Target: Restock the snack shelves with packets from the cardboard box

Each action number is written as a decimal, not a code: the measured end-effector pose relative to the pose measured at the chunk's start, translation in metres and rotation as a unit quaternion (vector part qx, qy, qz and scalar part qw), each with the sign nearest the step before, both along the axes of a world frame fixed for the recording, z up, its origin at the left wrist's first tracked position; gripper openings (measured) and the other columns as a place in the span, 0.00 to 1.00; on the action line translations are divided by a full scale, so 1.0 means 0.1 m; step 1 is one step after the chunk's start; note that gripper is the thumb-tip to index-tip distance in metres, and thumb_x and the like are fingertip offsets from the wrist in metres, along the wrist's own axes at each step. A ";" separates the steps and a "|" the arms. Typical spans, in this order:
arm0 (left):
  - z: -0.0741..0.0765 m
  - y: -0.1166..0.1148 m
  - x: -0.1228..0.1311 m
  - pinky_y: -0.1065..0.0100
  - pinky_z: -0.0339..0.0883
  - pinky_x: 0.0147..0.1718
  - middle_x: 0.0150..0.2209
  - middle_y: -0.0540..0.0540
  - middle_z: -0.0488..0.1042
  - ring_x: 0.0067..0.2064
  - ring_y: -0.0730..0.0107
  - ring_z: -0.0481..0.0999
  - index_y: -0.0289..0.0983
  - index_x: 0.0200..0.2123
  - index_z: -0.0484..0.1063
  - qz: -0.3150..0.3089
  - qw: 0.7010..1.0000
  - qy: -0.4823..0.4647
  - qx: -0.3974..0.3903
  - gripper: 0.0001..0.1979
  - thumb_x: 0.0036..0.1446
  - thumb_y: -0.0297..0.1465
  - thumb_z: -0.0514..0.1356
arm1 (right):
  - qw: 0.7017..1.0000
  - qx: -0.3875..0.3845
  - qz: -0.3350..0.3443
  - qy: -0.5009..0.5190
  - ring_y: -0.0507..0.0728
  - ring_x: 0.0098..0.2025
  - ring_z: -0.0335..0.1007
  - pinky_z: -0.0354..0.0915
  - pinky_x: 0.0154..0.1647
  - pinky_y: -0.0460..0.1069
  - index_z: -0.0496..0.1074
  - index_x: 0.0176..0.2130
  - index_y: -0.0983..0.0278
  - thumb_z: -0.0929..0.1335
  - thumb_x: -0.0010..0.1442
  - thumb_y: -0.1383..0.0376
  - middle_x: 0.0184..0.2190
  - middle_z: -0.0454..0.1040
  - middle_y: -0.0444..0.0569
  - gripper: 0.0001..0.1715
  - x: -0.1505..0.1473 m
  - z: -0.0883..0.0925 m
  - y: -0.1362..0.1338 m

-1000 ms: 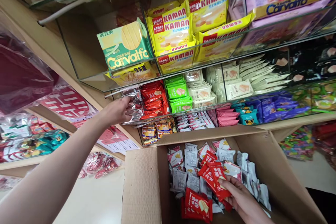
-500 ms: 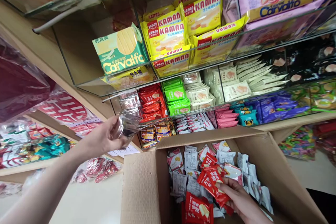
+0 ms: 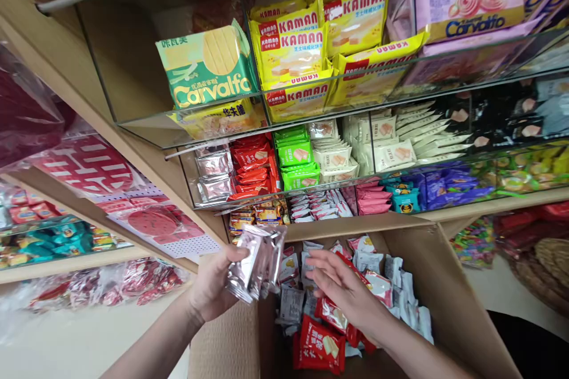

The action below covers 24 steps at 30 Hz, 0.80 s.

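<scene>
A few silver foil snack packets (image 3: pixel 256 263) stand pressed together in the grip of my left hand (image 3: pixel 217 284), over the left wall of the cardboard box (image 3: pixel 231 331). My right hand (image 3: pixel 340 284) hovers above the box with its fingers apart and nothing in them, just right of the silver packets. Beneath it lie red snack packets (image 3: pixel 319 344) and many white-and-pink packets (image 3: pixel 377 287). More silver packets (image 3: pixel 214 172) are stacked in the shelf slot above my left hand, beside a row of red wafer packets (image 3: pixel 252 167).
Glass-fronted shelves hold yellow Kaman packs (image 3: pixel 293 50), a green Carvalfo pack (image 3: pixel 207 68), green packets (image 3: pixel 299 157) and cream packets (image 3: pixel 333 160). A wooden divider (image 3: pixel 128 148) slants down on the left. Bagged red items (image 3: pixel 137 281) lie low at left.
My left hand has moved right and down from the shelf with the silver packets. My right hand has let go of the red packets and moved up and left toward them.
</scene>
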<state>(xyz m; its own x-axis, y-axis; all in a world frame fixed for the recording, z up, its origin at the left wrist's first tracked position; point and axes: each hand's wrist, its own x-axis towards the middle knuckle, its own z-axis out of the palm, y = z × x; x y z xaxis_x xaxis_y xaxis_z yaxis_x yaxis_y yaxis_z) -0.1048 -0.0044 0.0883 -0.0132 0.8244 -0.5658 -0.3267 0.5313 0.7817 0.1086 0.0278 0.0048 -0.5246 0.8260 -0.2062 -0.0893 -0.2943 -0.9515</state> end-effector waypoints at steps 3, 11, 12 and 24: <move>-0.01 -0.03 0.19 0.66 0.64 0.37 0.31 0.48 0.77 0.33 0.66 0.74 0.38 0.38 0.73 -0.134 0.988 0.066 0.035 0.15 0.43 0.30 0.59 | 0.993 -0.015 0.074 0.092 0.59 0.50 0.63 0.62 0.45 0.52 0.56 0.57 0.56 0.70 0.49 0.53 0.53 0.64 0.51 0.38 -0.15 0.31 0.03; -0.09 -0.26 0.29 0.68 0.63 0.37 0.34 0.45 0.75 0.34 0.69 0.72 0.39 0.49 0.68 -0.179 0.984 -0.001 -0.007 0.23 0.56 0.46 0.48 | 0.972 -0.157 0.087 0.150 0.54 0.38 0.69 0.63 0.42 0.49 0.68 0.47 0.57 0.75 0.40 0.65 0.38 0.72 0.45 0.33 -0.19 0.15 -0.06; -0.09 -0.26 0.27 0.70 0.63 0.33 0.34 0.45 0.75 0.33 0.71 0.72 0.39 0.48 0.68 -0.182 0.983 -0.009 -0.008 0.25 0.56 0.47 0.46 | 0.966 -0.179 0.081 0.171 0.53 0.36 0.69 0.63 0.41 0.49 0.68 0.47 0.58 0.75 0.41 0.65 0.36 0.73 0.44 0.32 -0.19 0.12 -0.09; -0.13 -0.24 0.24 0.69 0.67 0.29 0.33 0.45 0.72 0.27 0.75 0.73 0.36 0.50 0.62 -0.105 0.993 0.054 -0.018 0.27 0.51 0.46 0.56 | 0.943 -0.243 -0.072 0.217 0.51 0.30 0.68 0.65 0.36 0.47 0.67 0.49 0.58 0.75 0.42 0.61 0.29 0.74 0.43 0.34 -0.22 0.13 -0.19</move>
